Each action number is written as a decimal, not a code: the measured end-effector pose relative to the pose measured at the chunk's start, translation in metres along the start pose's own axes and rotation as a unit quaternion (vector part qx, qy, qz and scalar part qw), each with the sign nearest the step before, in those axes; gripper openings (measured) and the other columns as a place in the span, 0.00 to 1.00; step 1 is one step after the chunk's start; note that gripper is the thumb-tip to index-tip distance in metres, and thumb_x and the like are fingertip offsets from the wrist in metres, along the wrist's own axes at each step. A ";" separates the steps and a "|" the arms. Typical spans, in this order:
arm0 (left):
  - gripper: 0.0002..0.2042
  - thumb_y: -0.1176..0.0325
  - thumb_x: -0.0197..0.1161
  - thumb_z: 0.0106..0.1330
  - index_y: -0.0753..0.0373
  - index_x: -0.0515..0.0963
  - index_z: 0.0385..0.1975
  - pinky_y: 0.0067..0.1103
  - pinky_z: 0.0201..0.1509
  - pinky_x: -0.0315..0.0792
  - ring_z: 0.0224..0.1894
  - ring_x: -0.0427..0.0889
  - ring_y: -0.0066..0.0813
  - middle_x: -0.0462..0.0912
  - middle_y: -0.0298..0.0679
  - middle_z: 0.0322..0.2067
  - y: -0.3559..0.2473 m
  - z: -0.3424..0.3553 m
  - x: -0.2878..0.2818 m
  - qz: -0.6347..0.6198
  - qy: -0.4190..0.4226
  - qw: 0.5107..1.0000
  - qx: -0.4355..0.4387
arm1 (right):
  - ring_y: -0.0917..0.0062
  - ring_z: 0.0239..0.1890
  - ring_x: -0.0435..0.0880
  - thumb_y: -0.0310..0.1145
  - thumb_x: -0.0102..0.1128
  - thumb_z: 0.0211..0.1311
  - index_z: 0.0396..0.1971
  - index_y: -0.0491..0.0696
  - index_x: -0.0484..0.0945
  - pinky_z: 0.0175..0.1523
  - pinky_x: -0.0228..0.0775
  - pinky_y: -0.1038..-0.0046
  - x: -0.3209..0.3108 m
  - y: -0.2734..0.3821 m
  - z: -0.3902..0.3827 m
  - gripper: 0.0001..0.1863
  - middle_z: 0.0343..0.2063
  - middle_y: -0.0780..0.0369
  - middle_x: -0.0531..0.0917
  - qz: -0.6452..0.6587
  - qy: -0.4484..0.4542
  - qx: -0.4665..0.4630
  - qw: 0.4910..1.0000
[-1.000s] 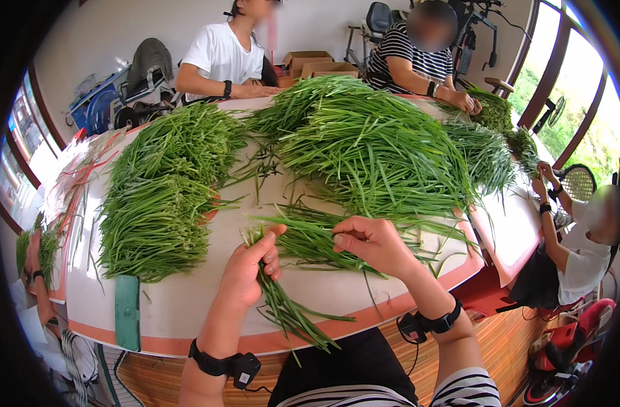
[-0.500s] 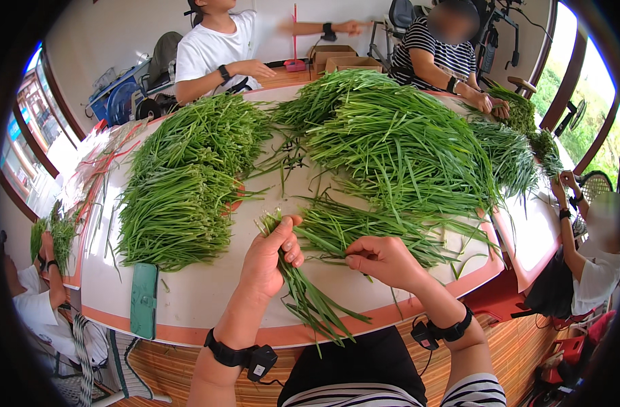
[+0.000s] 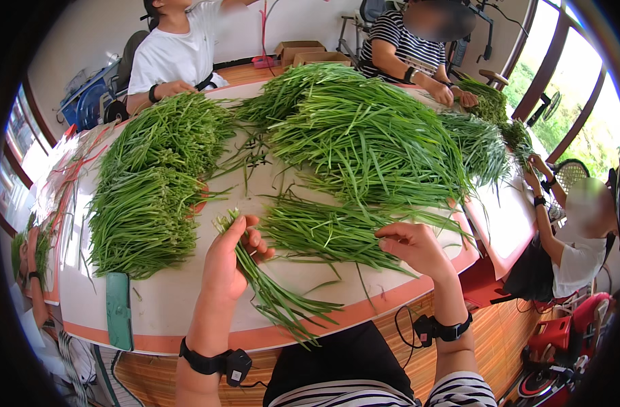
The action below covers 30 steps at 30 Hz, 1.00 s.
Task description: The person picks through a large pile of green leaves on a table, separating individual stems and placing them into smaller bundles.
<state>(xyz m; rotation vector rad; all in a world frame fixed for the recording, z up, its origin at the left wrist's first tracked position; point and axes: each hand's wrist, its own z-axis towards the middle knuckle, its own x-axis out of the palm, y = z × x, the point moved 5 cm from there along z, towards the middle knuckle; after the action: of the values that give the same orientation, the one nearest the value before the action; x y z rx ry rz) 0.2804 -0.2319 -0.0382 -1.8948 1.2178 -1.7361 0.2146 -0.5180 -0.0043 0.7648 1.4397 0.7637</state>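
My left hand point(image 3: 227, 261) holds a small bunch of garlic chives point(image 3: 272, 290), gripped between thumb and palm near the pale cut ends. The leaves hang toward the table's front edge, and the other fingers curl loosely. My right hand point(image 3: 418, 249) is raised over the right end of a low pile of loose chives point(image 3: 323, 230), thumb and forefinger slightly apart. I see nothing between them. Behind it rises a large heap of chives point(image 3: 371, 136). On the left lies a long stack of chives point(image 3: 147, 203), with pale ends facing right.
A teal phone case point(image 3: 118, 312) lies at the front left of the white table point(image 3: 167, 298) with its orange border. Two people sit across, one point(image 3: 177, 54) in white, another point(image 3: 398, 51) in stripes handling greens. Others work at both sides. Red plastic ties point(image 3: 65, 173) lie far left.
The view has shifted right, so things appear farther left. My right thumb and forefinger have parted, and the hand has moved right, away from my left. The bunch stays in my left hand.
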 end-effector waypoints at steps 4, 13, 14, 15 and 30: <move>0.09 0.61 0.49 0.67 0.60 0.69 0.35 0.21 0.27 0.66 0.21 0.65 0.21 0.63 0.28 0.17 0.003 -0.003 0.009 0.032 -0.005 0.999 -0.020 | 0.68 0.27 0.76 0.32 0.60 0.50 0.32 0.45 0.79 0.34 0.68 0.70 0.001 0.004 -0.002 0.10 0.24 0.59 0.79 -0.121 -0.068 -0.090 0.986; 0.12 0.61 0.51 0.65 0.63 0.70 0.36 0.22 0.27 0.66 0.20 0.65 0.20 0.64 0.29 0.16 0.006 -0.001 0.009 0.069 0.026 0.996 -0.042 | 0.66 0.35 0.71 0.33 0.59 0.50 0.29 0.48 0.79 0.43 0.64 0.69 0.064 0.069 0.040 0.07 0.27 0.61 0.76 -0.190 -0.072 -0.318 0.926; 0.11 0.61 0.51 0.65 0.63 0.70 0.36 0.21 0.27 0.65 0.20 0.65 0.20 0.64 0.29 0.16 0.007 0.000 0.009 0.065 0.024 0.996 -0.050 | 0.66 0.36 0.70 0.34 0.59 0.50 0.29 0.47 0.78 0.43 0.64 0.68 0.068 0.071 0.049 0.08 0.27 0.61 0.76 -0.221 -0.067 -0.309 0.923; 0.11 0.61 0.51 0.65 0.63 0.70 0.36 0.21 0.27 0.65 0.20 0.65 0.20 0.64 0.29 0.16 0.006 0.000 0.008 0.065 0.021 0.997 -0.047 | 0.66 0.36 0.70 0.35 0.58 0.50 0.29 0.47 0.78 0.44 0.64 0.68 0.074 0.073 0.058 0.08 0.28 0.60 0.76 -0.250 -0.059 -0.304 0.918; 0.15 0.61 0.52 0.65 0.64 0.71 0.45 0.22 0.27 0.65 0.21 0.64 0.22 0.63 0.30 0.17 0.007 -0.007 0.015 0.075 0.043 0.995 -0.045 | 0.66 0.34 0.77 0.32 0.62 0.48 0.26 0.46 0.81 0.42 0.66 0.69 0.066 0.086 0.077 0.06 0.25 0.59 0.80 0.007 -0.004 -0.184 0.983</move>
<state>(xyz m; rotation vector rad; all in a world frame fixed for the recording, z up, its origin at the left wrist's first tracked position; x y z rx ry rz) 0.2706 -0.2445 -0.0317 -1.7426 1.4538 -1.7268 0.2913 -0.4145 0.0299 0.4920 1.2382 1.0019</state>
